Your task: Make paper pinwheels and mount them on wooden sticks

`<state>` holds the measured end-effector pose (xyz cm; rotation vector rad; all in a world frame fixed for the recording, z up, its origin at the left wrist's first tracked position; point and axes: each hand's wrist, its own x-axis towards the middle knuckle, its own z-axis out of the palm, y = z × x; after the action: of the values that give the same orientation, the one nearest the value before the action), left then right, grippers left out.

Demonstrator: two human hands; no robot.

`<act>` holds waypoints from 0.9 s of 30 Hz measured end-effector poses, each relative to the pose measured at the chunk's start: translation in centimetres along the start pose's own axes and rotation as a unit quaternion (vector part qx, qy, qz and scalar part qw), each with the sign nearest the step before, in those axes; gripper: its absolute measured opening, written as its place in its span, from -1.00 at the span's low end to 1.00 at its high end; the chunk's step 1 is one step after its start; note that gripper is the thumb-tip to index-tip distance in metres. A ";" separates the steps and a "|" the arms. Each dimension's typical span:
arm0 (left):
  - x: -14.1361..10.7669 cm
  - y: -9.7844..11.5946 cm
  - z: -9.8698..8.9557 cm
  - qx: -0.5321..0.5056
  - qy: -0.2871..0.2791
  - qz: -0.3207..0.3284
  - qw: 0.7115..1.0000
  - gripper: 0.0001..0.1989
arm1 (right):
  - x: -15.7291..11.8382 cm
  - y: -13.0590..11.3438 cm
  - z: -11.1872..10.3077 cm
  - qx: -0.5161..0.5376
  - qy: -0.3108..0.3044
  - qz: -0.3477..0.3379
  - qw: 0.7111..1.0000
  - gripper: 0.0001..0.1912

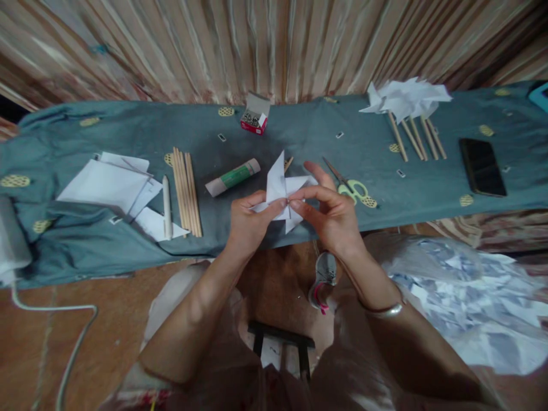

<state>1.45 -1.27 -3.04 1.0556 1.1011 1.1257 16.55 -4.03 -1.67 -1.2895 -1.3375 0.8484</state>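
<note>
A white folded paper pinwheel (276,181) is held up between my hands over the front edge of the table. My left hand (250,221) pinches its left side, thumb near the centre. At the centre, the thumb and index finger of my right hand (336,220) close on a tiny pin, too small to make out well. Behind the pinwheel, the tip of a wooden stick (288,164) shows; the rest of it is hidden. An open red box of metal pins (254,121) stands further back. Green-handled scissors (353,188) lie just beyond my right hand.
On the left lie white paper sheets (107,185), a white pen (166,208), several wooden sticks (186,194) and a green-labelled tube (234,177). Finished pinwheels (406,100) and a black phone (483,166) lie right. A bag of paper pieces (475,302) sits below.
</note>
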 end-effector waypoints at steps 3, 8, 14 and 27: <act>0.0 0.0 -0.2 0.004 0.002 -0.002 1.000 -0.76 | 0.0 -0.1 0.1 0.021 -0.004 0.012 1.000 -0.87; 0.0 0.0 -0.2 0.001 0.002 0.008 1.000 -0.78 | 0.0 0.1 0.1 0.057 -0.005 0.026 0.998 -0.96; 0.1 -0.1 -0.2 0.005 0.001 0.014 1.000 -0.80 | 0.0 0.3 0.2 0.066 -0.006 0.040 0.997 -0.94; 0.2 -0.5 -0.4 0.032 -0.010 0.046 0.998 -0.78 | 0.0 0.7 0.2 0.062 -0.007 0.051 0.997 -0.94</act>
<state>1.19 -1.10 -3.65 1.1752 1.0875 1.1555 16.54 -3.85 -2.33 -1.2651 -1.2184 0.9957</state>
